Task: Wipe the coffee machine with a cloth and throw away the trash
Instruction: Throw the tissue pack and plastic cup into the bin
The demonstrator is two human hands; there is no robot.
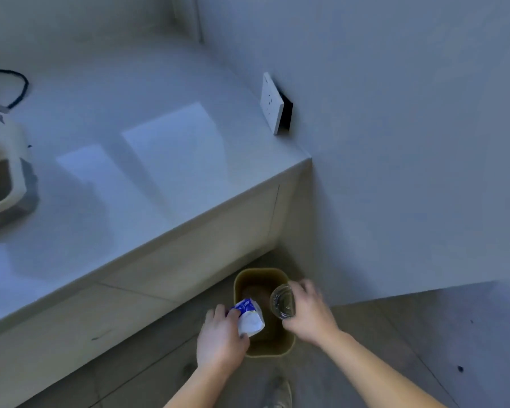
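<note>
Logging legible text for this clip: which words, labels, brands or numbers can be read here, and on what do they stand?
No text can be read in this view.
Blue-and-white packet in the left hand: blue print, too blurred to read.
Clear plastic cup in the right hand: no marking visible.
Wall socket: no lettering shows.
Coffee machine at the left edge: no label can be made out.

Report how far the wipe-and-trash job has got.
Done: unclear. The machine stands on the counter with no cloth in view. In hand: the left hand holds a packet and the right hand holds a cup, both over the bin. Left: drop both in.
</note>
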